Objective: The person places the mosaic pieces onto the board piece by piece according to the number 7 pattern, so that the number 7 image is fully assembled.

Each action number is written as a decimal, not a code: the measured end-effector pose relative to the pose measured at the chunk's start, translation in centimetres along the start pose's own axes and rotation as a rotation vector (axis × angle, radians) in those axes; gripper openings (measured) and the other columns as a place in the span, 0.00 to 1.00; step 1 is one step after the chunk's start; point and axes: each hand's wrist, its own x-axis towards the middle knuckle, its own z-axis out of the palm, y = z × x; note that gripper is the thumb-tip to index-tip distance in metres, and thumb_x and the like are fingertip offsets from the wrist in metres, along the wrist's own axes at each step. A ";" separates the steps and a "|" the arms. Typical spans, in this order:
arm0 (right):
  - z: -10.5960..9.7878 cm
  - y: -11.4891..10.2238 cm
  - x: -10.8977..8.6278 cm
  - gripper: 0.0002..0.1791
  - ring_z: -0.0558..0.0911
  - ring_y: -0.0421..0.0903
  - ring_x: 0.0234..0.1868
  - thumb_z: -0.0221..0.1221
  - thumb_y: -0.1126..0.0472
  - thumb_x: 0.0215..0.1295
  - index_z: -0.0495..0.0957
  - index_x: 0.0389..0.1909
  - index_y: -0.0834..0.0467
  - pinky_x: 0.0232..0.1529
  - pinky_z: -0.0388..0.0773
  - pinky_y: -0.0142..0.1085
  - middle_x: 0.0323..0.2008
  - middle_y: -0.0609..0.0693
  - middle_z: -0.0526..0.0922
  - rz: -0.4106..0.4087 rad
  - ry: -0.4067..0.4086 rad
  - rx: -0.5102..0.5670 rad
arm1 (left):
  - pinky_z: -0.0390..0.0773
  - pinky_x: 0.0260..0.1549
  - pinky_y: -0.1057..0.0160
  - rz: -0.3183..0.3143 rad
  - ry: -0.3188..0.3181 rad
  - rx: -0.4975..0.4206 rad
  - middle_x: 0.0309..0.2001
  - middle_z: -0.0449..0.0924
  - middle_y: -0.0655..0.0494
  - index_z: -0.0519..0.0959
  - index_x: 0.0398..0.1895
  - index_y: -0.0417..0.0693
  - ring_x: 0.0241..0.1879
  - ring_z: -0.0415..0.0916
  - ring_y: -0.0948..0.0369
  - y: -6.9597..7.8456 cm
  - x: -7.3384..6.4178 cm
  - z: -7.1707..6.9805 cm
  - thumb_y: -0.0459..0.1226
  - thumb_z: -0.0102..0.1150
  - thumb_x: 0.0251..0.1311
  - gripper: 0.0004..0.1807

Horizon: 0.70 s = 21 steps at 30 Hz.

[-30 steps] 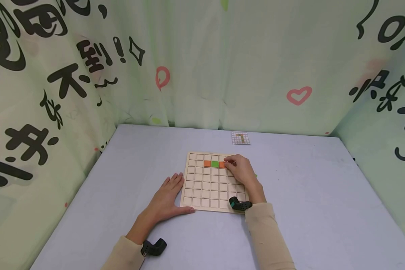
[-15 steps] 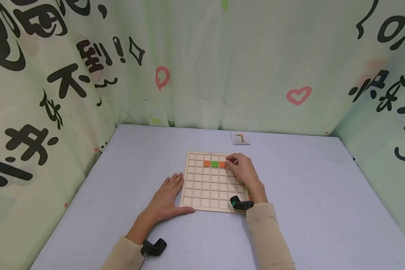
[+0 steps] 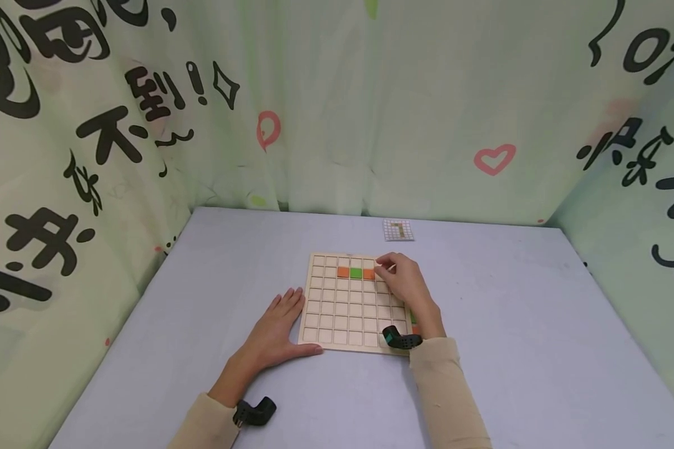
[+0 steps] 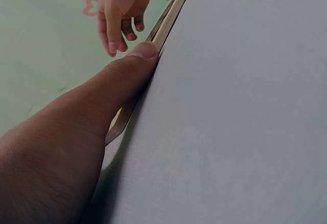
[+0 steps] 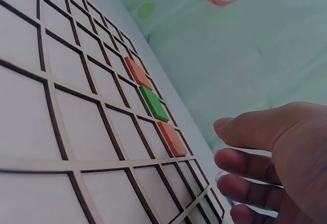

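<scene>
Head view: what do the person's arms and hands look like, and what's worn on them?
The left hand and right hand are bare, without gloves. The left sleeve and right sleeve are plain beige. Each wrist carries a small, black, bent device, left device and right device; the right one shows a green patch.

The person's left forearm (image 3: 209, 419) reaches in from the near left; the left hand (image 3: 275, 329) has straight fingers pointing far, thumb stretched right. The right forearm (image 3: 448, 393) slants far and left, the right hand (image 3: 407, 282) loosely bent, thumb and fingertips apart.
</scene>
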 end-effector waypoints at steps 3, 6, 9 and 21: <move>-0.2 -0.2 0.0 0.17 0.78 0.50 0.42 0.59 0.54 0.72 0.81 0.54 0.60 0.42 0.77 0.41 0.44 0.55 0.82 0.005 0.004 -0.008 | 0.49 0.80 0.50 0.003 -0.001 -0.007 0.80 0.52 0.49 0.58 0.77 0.39 0.81 0.47 0.53 0.0 0.0 -0.1 0.72 0.61 0.48 0.62; -0.4 -0.3 -0.1 0.17 0.78 0.51 0.43 0.59 0.54 0.72 0.81 0.54 0.60 0.42 0.77 0.41 0.44 0.56 0.82 0.008 0.013 -0.011 | 0.48 0.80 0.50 0.002 0.000 -0.007 0.80 0.52 0.49 0.58 0.77 0.39 0.81 0.47 0.53 0.0 0.0 -0.1 0.72 0.61 0.48 0.62; -0.6 -0.4 -0.2 0.18 0.78 0.51 0.43 0.59 0.54 0.72 0.81 0.55 0.61 0.42 0.76 0.41 0.44 0.56 0.82 0.006 0.016 -0.015 | 0.49 0.80 0.50 0.002 0.002 -0.002 0.80 0.52 0.49 0.58 0.77 0.39 0.81 0.47 0.53 0.0 0.0 0.0 0.72 0.60 0.48 0.62; -1.5 0.1 -0.8 0.18 0.78 0.52 0.45 0.58 0.54 0.72 0.80 0.54 0.61 0.45 0.77 0.42 0.45 0.56 0.81 0.008 0.023 -0.016 | 0.49 0.80 0.50 0.002 0.002 -0.011 0.80 0.52 0.48 0.58 0.77 0.38 0.81 0.47 0.52 0.0 0.0 -0.1 0.72 0.61 0.48 0.62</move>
